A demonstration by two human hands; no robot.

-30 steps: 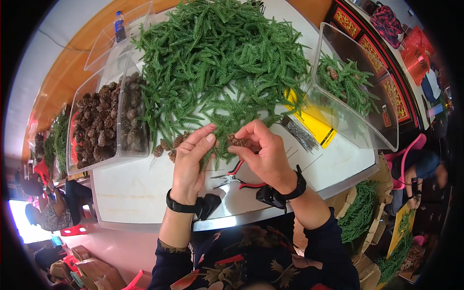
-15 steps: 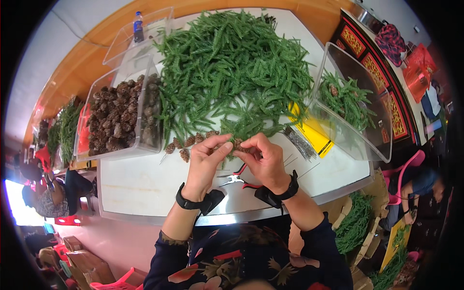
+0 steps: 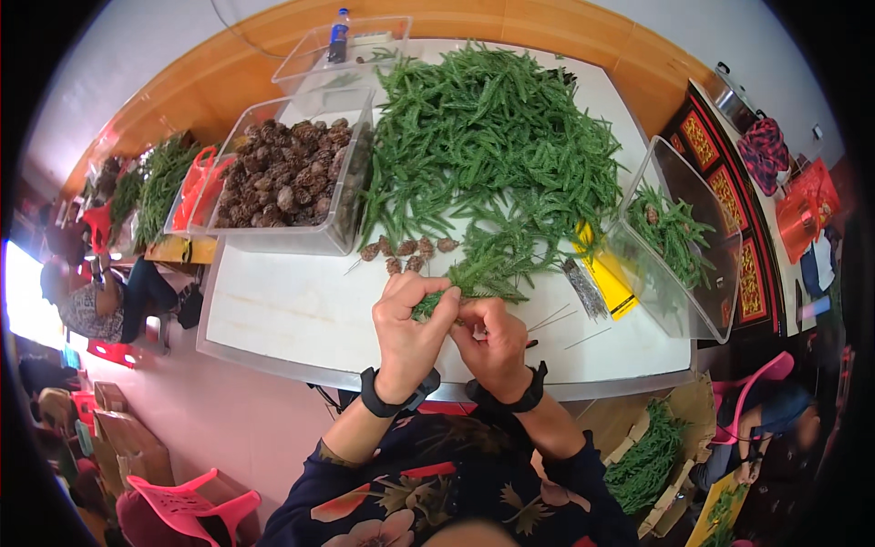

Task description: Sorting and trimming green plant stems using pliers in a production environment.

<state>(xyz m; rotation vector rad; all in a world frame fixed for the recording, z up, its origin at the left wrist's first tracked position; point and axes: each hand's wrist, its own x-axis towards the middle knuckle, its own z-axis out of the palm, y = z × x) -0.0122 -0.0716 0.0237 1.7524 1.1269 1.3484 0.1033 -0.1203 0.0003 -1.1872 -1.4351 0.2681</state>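
Item: green sprig (image 3: 428, 304), short and needle-leaved, held at the near middle of the white desk (image 3: 292, 314).
Left hand (image 3: 407, 335): fingers curled and pressed around the sprig's near end, thumb on top.
Right hand (image 3: 497, 345): fingers bent and pinched together against the sprig just beside the left hand; the two hands touch. Both wrists carry black bands.
Stock: large heap of green sprigs (image 3: 497, 150) covering the far middle of the desk, its near edge reaching the hands.
Loose pine cones (image 3: 407, 248): a small row just far of the hands.
Clear bin of pine cones (image 3: 292, 178): far left.
Clear bin with sprigs (image 3: 679, 242): right, tilted.
Yellow packet (image 3: 606, 273): right of the hands, beside that bin.
Blue-capped bottle (image 3: 338, 35): far left, in an empty clear bin.
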